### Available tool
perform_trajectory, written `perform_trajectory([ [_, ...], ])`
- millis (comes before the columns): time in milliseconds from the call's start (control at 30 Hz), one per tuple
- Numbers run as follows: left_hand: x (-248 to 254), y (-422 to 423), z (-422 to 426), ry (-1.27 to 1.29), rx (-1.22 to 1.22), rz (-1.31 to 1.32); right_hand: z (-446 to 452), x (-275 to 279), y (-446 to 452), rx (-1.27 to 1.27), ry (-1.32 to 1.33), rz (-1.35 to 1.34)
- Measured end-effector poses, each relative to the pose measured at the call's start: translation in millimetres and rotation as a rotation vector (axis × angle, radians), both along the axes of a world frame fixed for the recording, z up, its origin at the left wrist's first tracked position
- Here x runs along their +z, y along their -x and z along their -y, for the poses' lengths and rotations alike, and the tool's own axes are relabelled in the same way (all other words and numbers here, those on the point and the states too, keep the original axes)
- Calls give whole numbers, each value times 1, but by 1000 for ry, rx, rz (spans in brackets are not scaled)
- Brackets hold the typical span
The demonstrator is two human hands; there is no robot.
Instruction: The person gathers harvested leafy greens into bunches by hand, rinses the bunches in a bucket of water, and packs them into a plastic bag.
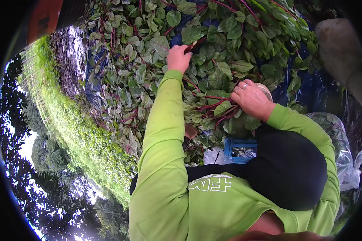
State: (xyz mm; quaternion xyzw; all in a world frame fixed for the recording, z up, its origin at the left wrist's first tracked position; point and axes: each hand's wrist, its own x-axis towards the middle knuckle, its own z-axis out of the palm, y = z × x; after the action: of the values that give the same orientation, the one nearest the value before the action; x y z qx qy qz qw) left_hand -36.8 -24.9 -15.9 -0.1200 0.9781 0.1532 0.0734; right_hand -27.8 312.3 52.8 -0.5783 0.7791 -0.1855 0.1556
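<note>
My left hand (179,59) reaches out over a wide heap of leafy greens (149,76) with red-purple stems. Its thumb and fingers pinch a red stem (198,41) among the leaves. Closer to my body, my right hand (252,98), with rings on a finger, closes around a bunch of red-stemmed greens (217,106). The stems of that bunch point left from my fist. A pale round object (264,91) shows just behind this hand; the hand partly hides it, and I cannot tell what it is.
Blue sheeting (285,86) lies under the greens. A blue plastic crate (237,149) stands by my dark-clothed knee (289,168). Clear plastic bags (342,160) are at the right, and a pale sack (342,52) at the upper right. Green plants (84,132) grow along the left.
</note>
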Motion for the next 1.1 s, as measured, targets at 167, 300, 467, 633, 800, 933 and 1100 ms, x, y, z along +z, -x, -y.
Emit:
perform_trajectory([
  [167, 54, -22, 21, -640, 174, 4, -1, 5, 4, 38, 63, 69],
  [300, 68, -23, -1, -822, 254, 129, 3, 10, 5, 66, 72, 83],
  [467, 62, -10, -43, -729, 71, 216, -2, 16, 9, 8, 208, -23],
  [633, 84, -35, -109, -1073, 64, 439, 8, 27, 18, -100, 200, -68],
  [800, 75, -42, -90, -1249, 298, 526, -5, 15, 16, -50, 89, 20],
  [933, 55, -29, -45, -670, 87, 271, -4, 22, 15, 22, 42, 56],
  [1100, 125, -27, -109, -899, -186, 500, -11, 34, 30, -114, 25, 78],
])
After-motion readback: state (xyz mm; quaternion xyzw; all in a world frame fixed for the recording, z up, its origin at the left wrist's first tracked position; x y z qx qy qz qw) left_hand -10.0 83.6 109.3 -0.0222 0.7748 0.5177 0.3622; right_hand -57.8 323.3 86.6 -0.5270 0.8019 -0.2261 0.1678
